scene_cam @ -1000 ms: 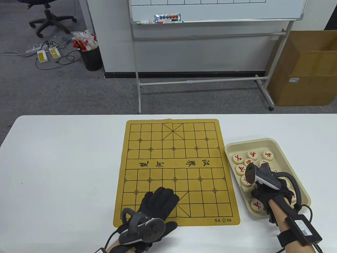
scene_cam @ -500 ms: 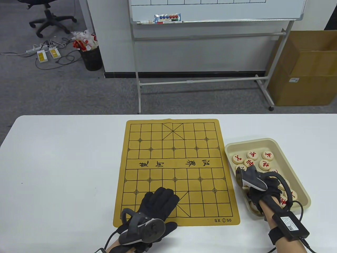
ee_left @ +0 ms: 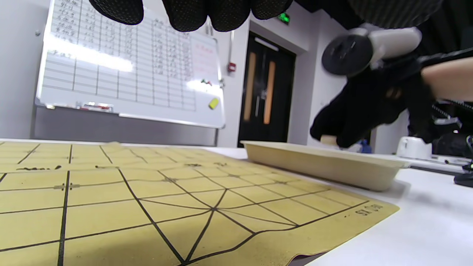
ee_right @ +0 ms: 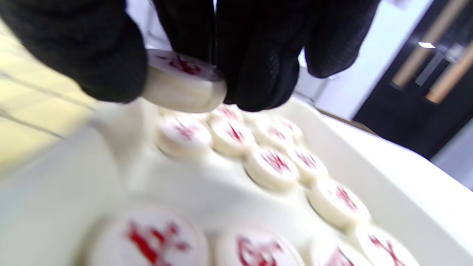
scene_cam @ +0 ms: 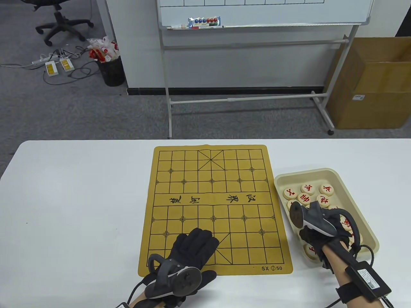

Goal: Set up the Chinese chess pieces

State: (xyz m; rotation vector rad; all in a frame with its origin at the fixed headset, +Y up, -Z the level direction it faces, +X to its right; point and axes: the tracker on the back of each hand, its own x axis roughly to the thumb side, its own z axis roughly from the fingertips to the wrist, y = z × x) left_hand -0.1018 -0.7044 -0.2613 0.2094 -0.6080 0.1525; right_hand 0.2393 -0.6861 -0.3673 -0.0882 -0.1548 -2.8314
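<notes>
A yellow chess board mat (scene_cam: pixel 212 205) lies on the white table with no pieces on it. A beige tray (scene_cam: pixel 353 195) to its right holds several round cream pieces with red characters (scene_cam: pixel 307 188). My right hand (scene_cam: pixel 316 234) is over the tray's near part and pinches one red-marked piece (ee_right: pixel 181 79) between thumb and fingers, lifted above the others. The piece tip also shows in the left wrist view (ee_left: pixel 328 140). My left hand (scene_cam: pixel 192 247) rests flat on the board's near edge, holding nothing.
The tray's rim (ee_left: pixel 317 162) stands just right of the mat. A whiteboard stand (scene_cam: pixel 257 96) and a cardboard box (scene_cam: pixel 372 83) are on the floor beyond the table. White table surface (scene_cam: pixel 80 199) stretches left of the mat.
My right hand shifted within the tray, dipped toward its near end, then rose slightly with a piece pinched. My left hand has not moved.
</notes>
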